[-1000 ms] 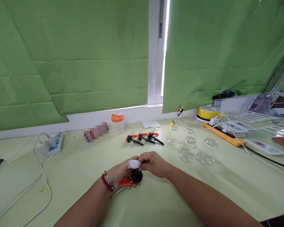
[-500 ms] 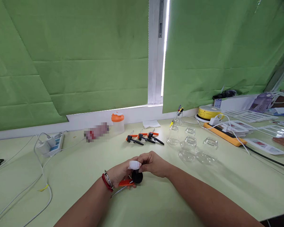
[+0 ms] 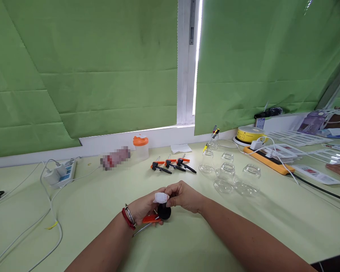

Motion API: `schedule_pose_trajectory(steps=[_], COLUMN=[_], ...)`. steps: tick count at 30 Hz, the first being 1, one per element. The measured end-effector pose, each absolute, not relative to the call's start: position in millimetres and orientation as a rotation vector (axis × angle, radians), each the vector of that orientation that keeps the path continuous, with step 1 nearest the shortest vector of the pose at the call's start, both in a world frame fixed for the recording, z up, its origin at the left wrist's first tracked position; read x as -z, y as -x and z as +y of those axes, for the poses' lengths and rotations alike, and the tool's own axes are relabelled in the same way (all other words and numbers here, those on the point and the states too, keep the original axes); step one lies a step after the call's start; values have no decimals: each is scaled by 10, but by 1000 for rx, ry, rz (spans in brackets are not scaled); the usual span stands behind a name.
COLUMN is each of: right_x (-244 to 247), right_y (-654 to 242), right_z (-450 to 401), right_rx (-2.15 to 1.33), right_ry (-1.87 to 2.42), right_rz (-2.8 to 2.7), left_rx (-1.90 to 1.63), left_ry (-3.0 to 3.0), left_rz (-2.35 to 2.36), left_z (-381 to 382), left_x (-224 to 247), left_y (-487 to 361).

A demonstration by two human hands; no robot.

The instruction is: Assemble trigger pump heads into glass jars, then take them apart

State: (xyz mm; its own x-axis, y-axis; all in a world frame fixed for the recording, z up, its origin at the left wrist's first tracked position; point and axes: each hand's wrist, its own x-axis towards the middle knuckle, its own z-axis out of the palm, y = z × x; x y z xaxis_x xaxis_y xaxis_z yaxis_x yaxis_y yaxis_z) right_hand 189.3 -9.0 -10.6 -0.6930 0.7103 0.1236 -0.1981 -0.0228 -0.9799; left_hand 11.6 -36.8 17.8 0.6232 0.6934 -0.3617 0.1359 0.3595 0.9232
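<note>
Head view: the right hand (image 3: 184, 196) has its fingers bunched in a tight pinch at the short neck of an orange-and-black plastic gadget with a thin metal rod (image 3: 164, 212). The left hand (image 3: 143, 209) is clenched around the same gadget from the other side, so it's sitting between both hands, low over the table (image 3: 102, 204). A soft-looking white wrap (image 3: 161, 197) is at the left thumb; can't tell if it's worn or held.

Shape-wise: a smooth, matte black disc, a flat orange bar, then that slim shiny rod. The rod sets the long axis, slanting from the disc down-left, tip pointing back towards the wearer's left forearm. The disc's round face is turned up at the camera.

Further out, three similar orange-and-black plastic gadgets with metal rods (image 3: 168, 163) lie in a row. Right of those are four glossy, round-bellied clear glass jars (image 3: 226, 173), and to the left, a cloudy plastic tub with an orange lid (image 3: 141, 149). Creased green fabric blinds (image 3: 102, 94) behind it all.
</note>
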Motion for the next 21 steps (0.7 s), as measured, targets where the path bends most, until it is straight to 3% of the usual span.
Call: schedule_pose_trajectory(steps=[21], right_x=[173], right_y=[-1884], right_z=[-70], right_rx=[-1782], right_ry=[553], right_rz=[-1555], left_rx=[-411], left_ry=[-1169], left_rz=[868], left_z=[-358], left_x=[-149], left_y=[-116])
